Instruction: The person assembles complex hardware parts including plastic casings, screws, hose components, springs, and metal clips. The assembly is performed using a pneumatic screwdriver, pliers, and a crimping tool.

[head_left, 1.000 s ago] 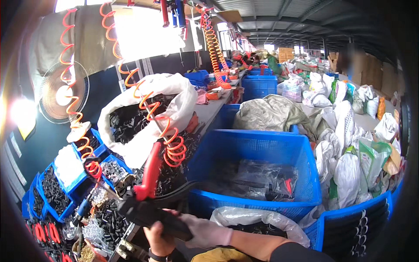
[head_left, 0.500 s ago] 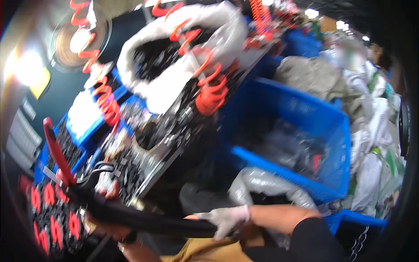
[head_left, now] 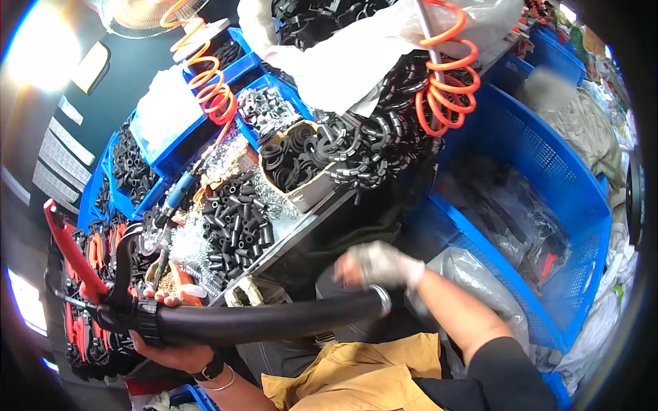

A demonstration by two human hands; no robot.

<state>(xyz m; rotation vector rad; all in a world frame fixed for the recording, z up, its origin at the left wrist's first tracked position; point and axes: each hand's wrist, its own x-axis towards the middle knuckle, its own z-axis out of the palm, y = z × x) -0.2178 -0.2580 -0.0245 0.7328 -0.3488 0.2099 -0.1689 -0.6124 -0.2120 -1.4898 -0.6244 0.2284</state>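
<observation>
My left hand (head_left: 179,355), bare and with a dark wristband, is wrapped round a thick black tube (head_left: 274,320) near its left end. A black collar joins that end to a long red lever (head_left: 74,252) and a curved black arm (head_left: 123,260). Lying nearly level across my lap, the tube ends at the right in a shiny metal-coloured ring (head_left: 382,300). My right hand (head_left: 380,266), in a whitish glove, is just above that end and apart from it. Motion smears its fingers, so their hold cannot be made out.
Short black sleeves (head_left: 236,229) and black ring-shaped parts (head_left: 373,137) cover the bench at left. Orange coiled hoses (head_left: 449,96) hang above it. A large blue crate (head_left: 548,151) holding bagged parts stands at right. Red-handled tools (head_left: 96,329) lie far left.
My right hand has come off the tube and moved up and slightly right. The tube now lies closer to level in my left hand. The whole view has shifted.
</observation>
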